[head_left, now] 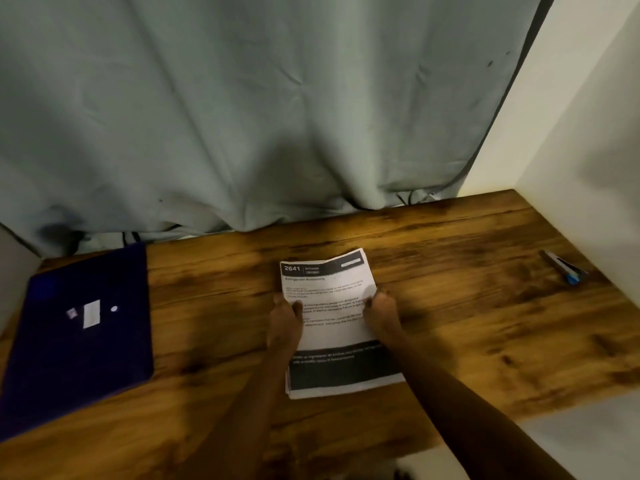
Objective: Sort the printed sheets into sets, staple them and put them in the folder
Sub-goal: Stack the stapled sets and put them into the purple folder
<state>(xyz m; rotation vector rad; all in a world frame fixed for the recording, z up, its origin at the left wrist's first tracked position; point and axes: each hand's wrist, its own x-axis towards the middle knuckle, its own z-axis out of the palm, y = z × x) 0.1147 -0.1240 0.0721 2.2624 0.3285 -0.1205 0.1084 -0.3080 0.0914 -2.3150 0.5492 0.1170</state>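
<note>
Both hands hold a stack of printed sheets [332, 362] at the middle of a wooden table [467, 323].
The left hand [284, 318] has its grip closed on the stack's left edge, thumb on the top page. The right hand [381, 311] has its grip curled tight on the right edge. The stack's far end curls up slightly. A dark blue folder [79, 341] lies closed well left of the stack. A slim grey and blue object [564, 271], too blurred to name, lies well to its right. A grey curtain [242, 116] hangs beyond it.
</note>
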